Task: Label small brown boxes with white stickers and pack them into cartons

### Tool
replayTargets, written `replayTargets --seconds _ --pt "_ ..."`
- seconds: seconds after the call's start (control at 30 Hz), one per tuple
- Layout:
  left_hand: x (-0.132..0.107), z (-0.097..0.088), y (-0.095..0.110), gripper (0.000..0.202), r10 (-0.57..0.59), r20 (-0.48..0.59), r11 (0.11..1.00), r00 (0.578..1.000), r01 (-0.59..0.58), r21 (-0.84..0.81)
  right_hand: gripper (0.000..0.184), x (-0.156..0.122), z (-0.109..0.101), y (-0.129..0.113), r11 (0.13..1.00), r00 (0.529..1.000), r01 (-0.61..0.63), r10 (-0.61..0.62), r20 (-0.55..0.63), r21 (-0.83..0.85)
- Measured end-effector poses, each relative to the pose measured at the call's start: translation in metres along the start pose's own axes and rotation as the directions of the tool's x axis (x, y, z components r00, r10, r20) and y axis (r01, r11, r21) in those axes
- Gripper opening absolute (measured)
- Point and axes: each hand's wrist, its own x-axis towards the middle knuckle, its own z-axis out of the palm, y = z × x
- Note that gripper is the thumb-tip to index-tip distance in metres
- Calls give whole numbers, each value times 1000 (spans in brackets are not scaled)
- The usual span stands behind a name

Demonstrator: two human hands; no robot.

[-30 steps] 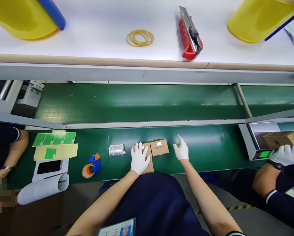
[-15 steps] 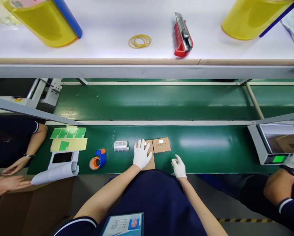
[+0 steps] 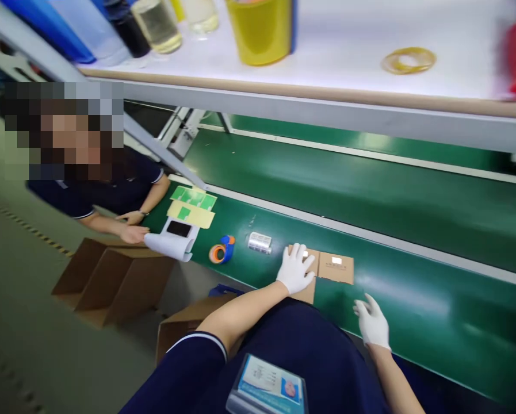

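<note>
My left hand [image 3: 295, 270], in a white glove, lies with spread fingers on a brown cardboard box at the near edge of the green bench [image 3: 258, 276], hiding part of it. Right beside it is another small cardboard box [image 3: 336, 268] with a white label and print. My right hand [image 3: 373, 322], gloved too, is held at the bench's front edge, fingers apart and touching nothing. To the left of my left hand lies a roll of silvery labels [image 3: 260, 242]. Farther left is a blue tape dispenser [image 3: 222, 250] with orange parts.
A co-worker [image 3: 98, 195] at the left touches a curled white sheet [image 3: 171, 246]. Near it are a black phone-like slab [image 3: 179, 228] and green labels [image 3: 195, 197]. Cardboard cartons [image 3: 115, 282] stand on the floor. Overhead, a shelf [image 3: 327, 69] holds a yellow container [image 3: 262, 34] and rubber bands [image 3: 408, 60].
My view has swung to the left, bringing the co-worker and floor cartons into sight. My left hand stays on the box; my right hand remains empty near the bench edge.
</note>
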Motion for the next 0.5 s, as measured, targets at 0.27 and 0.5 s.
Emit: replayTargets --seconds 0.27,0.5 --pt "-8 -5 -8 47 34 -44 999 998 -32 41 92 -2 -1 -9 989 998 -27 35 49 -144" --pt "-4 -9 -7 46 16 -25 1000 1000 -16 -13 85 15 -24 -24 960 994 76 -94 -53 -270"
